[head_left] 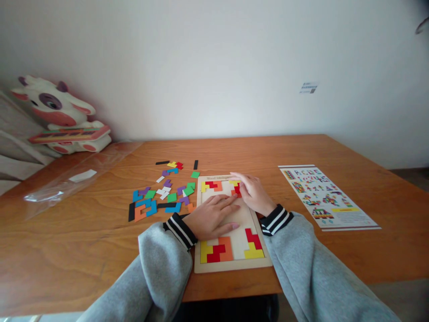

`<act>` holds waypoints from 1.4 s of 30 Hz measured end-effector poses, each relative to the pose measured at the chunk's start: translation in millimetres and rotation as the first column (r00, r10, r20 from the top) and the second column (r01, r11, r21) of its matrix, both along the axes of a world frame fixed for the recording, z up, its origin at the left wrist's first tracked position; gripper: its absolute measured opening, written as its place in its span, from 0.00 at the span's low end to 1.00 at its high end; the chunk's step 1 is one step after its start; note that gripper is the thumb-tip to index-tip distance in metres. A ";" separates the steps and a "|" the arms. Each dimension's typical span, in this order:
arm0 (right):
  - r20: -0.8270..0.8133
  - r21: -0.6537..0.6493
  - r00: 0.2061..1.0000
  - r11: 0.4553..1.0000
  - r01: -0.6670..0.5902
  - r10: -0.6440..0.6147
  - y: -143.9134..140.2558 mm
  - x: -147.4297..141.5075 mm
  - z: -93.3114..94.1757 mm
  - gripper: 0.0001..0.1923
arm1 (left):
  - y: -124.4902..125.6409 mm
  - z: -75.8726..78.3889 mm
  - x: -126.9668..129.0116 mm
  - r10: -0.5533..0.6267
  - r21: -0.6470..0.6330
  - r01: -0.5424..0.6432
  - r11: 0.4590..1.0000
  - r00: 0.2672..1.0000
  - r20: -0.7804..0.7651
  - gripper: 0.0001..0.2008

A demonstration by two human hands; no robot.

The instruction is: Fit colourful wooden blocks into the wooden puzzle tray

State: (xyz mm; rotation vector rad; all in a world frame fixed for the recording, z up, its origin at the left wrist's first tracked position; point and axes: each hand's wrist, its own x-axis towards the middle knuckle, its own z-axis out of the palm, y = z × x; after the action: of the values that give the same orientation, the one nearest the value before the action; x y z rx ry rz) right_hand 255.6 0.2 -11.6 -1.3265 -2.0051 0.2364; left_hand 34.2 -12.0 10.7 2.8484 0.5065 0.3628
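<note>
A wooden puzzle tray (pixel 231 264) lies on the table in front of me, with red, yellow and orange pieces set at its top and bottom. My left hand (pixel 211 218) rests flat on the tray's bare middle, fingers spread. My right hand (pixel 254 192) sits at the tray's upper right, fingertips pressing a red piece (pixel 237 190) beside a yellow one. Whether it grips the piece or only pushes it, I cannot tell. Several loose coloured pieces (pixel 161 197) lie scattered left of the tray.
A printed pattern sheet (pixel 326 197) lies to the right. A clear plastic bag (pixel 67 181) lies at the far left. A cow-shaped toy (pixel 60 114) stands at the back left corner by the wall. The table's front edge (pixel 234 290) is close to me.
</note>
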 end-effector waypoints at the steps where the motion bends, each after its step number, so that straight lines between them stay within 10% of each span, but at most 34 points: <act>1: -0.030 0.013 1.000 1.000 0.009 -0.009 0.5 0.4 -0.1 0.26 | -0.4 -0.1 0.2 -0.001 0.007 0.001 1.000 1.000 0.006 0.26; 12: -0.110 0.059 0.994 0.998 0.031 -0.024 1.2 3.3 -2.1 0.16 | 28.0 17.2 -36.3 0.217 0.167 -0.229 0.959 0.972 0.087 0.13; 20: -0.093 0.076 0.996 0.997 0.016 -0.009 2.7 3.3 -4.8 0.15 | 36.9 19.5 -94.5 0.203 -0.015 -0.202 0.979 0.975 0.095 0.11; 42: 0.012 0.027 0.999 0.999 0.041 -0.042 11.5 32.1 -20.9 0.17 | 44.5 1.5 -100.6 0.201 0.157 -0.223 0.962 0.969 0.145 0.11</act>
State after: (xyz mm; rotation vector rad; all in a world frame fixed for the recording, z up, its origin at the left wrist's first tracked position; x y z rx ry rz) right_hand 287.6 11.8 -32.4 -1.3546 -1.9827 0.1815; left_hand -66.4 32.5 12.2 2.9146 0.7936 0.6529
